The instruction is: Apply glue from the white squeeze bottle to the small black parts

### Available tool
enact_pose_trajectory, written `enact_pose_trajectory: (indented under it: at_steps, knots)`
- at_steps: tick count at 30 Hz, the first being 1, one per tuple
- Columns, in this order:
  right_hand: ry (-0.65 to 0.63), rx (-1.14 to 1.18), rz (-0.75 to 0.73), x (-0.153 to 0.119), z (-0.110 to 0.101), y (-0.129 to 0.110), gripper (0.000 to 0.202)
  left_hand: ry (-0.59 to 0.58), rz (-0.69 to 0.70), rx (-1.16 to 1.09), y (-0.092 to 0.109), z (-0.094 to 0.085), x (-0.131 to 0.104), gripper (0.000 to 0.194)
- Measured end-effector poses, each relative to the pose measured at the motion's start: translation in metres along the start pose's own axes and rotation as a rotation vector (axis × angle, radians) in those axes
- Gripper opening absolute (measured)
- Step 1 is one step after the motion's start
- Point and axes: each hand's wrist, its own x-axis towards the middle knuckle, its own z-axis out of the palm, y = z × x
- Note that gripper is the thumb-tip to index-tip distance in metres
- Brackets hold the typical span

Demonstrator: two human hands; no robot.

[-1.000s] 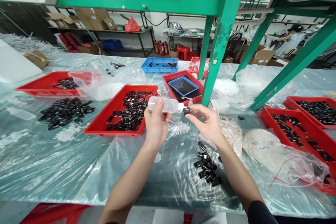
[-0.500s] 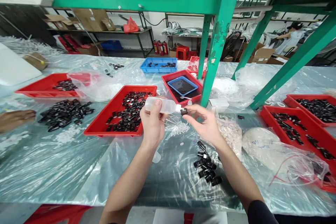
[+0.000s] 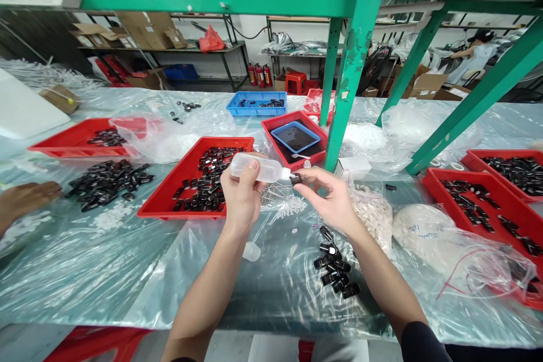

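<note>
My left hand (image 3: 242,195) is closed around a translucent squeeze bottle (image 3: 265,169), tilted on its side with its white tip pointing right. Between the fingertips of my right hand (image 3: 326,195) is a small black plastic part (image 3: 296,179), and the bottle's tip meets it or nearly does; I cannot tell which. Below my right hand lies a loose pile of black parts (image 3: 333,266) on the plastic sheeting. Left of the bottle, a red tray (image 3: 146,209) holds many similar black parts. Under my hands are small white pieces (image 3: 292,205) and thin metal sticks (image 3: 274,195).
A green post (image 3: 343,85) rises just beyond my right hand. Clear bags of small pieces (image 3: 373,212) lie to the right, beside another red tray (image 3: 436,181). Another person's hand (image 3: 29,201) is at the left, near a heap of black parts (image 3: 106,181). A blue tray (image 3: 257,110) stands farther back.
My left hand and the bottle have shifted slightly left, the bottle's tip staying by the black part. The other person's hand has moved a little to the right.
</note>
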Motion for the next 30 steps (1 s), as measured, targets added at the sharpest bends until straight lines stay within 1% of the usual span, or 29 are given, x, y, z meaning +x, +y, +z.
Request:
enact_pose_trajectory:
  at_steps: [4, 14, 21, 26, 30]
  knots:
    - [-0.004, -0.019, -0.005, -0.0004, -0.0004, 0.0008, 0.02, 0.005, 0.007, 0.035, 0.0011, -0.001, 0.0003, 0.043]
    - [-0.006, -0.02, -0.01, -0.0005, -0.0003, 0.0002, 0.018, -0.002, 0.023, 0.04, 0.002, -0.0027, 0.0004, 0.045]
    - [-0.009, -0.02, -0.025, 0.0002, -0.0011, -0.0019, 0.016, -0.001, 0.033, 0.05, 0.0033, -0.0027, 0.0004, 0.043]
    - [-0.01, -0.037, -0.061, 0.0002, -0.0017, -0.0021, 0.014, -0.008, 0.052, 0.055, 0.005, -0.0014, -0.0005, 0.044]
    - [-0.011, -0.053, -0.12, 0.0002, -0.0026, -0.0002, 0.012, -0.013, 0.099, 0.079, 0.002, -0.0035, 0.0002, 0.044]
